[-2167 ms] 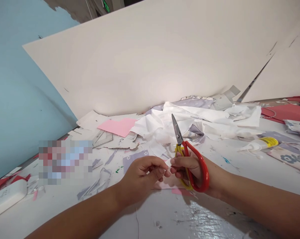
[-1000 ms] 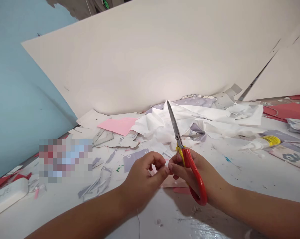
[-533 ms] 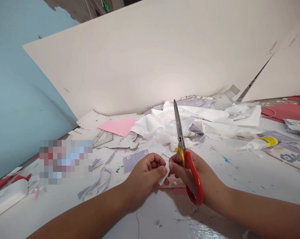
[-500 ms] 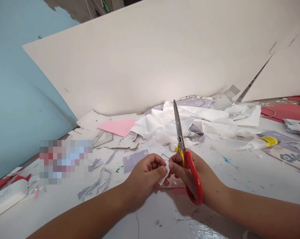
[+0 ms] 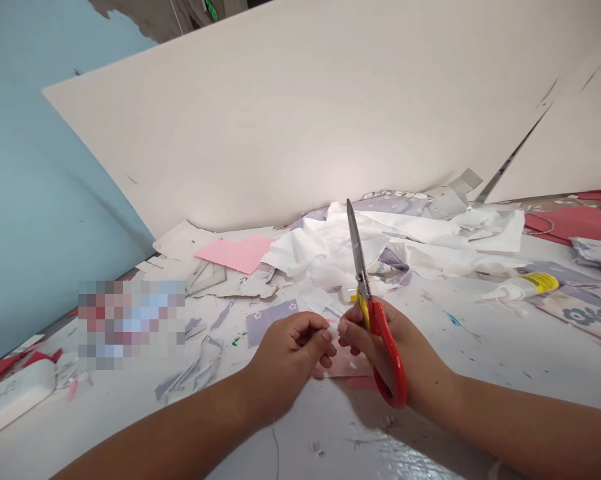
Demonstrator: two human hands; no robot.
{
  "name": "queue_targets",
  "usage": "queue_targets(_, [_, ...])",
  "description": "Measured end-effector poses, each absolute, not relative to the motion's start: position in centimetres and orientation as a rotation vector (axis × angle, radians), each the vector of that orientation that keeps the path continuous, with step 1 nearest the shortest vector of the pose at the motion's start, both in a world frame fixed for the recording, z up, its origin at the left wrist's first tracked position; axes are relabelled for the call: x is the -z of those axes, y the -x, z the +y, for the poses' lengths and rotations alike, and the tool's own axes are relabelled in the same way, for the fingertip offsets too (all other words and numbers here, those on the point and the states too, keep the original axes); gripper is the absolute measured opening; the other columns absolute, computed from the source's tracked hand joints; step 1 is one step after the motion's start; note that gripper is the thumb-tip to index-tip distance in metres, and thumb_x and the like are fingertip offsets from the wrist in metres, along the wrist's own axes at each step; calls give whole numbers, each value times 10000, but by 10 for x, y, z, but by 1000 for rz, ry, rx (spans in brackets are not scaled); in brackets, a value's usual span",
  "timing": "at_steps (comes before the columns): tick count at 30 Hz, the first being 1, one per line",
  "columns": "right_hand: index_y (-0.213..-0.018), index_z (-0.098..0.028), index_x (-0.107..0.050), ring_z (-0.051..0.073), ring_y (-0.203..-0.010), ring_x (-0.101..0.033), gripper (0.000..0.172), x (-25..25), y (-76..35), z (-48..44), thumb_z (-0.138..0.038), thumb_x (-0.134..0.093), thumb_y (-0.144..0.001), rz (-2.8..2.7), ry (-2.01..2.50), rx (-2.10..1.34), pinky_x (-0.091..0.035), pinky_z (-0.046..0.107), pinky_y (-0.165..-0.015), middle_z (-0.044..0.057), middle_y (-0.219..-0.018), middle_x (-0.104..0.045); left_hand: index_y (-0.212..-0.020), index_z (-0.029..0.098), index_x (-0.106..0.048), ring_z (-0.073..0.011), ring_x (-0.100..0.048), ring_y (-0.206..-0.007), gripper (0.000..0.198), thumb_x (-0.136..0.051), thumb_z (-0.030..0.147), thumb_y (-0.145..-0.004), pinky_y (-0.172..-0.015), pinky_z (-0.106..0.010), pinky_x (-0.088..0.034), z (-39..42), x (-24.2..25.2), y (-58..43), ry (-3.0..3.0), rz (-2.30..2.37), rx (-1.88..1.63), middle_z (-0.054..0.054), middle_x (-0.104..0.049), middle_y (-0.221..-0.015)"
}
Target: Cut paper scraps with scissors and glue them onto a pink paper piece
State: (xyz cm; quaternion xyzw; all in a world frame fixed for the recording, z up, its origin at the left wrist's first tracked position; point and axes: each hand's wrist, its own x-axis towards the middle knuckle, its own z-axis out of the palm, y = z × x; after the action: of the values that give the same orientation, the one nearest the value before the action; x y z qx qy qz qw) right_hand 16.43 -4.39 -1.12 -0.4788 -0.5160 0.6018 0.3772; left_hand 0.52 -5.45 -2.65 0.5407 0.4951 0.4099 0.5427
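Bare hands [image 5: 290,357], bare forearms [image 5: 520,408], small spot [image 5: 436,383] near right wrist [image 5: 448,390]

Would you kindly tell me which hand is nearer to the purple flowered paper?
The left hand: it is just right of the purple flowered paper, covering part of it from view. The right hand, holding the red-and-yellow scissors, is farther to the right.

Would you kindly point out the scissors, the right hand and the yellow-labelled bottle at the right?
Scissors [image 5: 379,320]: head view, upper red handle.
Right hand [image 5: 411,343]: head view, back of hand.
Bottle [image 5: 541,284]: head view, its yellow label.
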Motion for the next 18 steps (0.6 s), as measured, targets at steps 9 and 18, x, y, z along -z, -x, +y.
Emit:
queue_targets(9, [-858, -207, -524, 187, -822, -565, 244, 14, -182, -25, -402, -608, -739, -1578, 1074, -1367, -447, 306, -729, 19, -873, -585, -761, 195, -521, -115, -516, -592, 195, -572, 383, -770, -485, -223, -409, -48, 26, 4, -1163, 1178, -1122, 12, -570, -659])
queue_targets(18, [-756, -236, -419, 187, -640, -542, 379, 12, -195, -15, -372, -713, -557, -2023, 1453, -1016, -407, 268, -518, -16, -703, -564, -790, 176, -556, -109, -525, -590, 214, -589, 384, -753, -556, -237, -412, -38, 27, 17, -1192, 1302, -1250, -6, -582, -677])
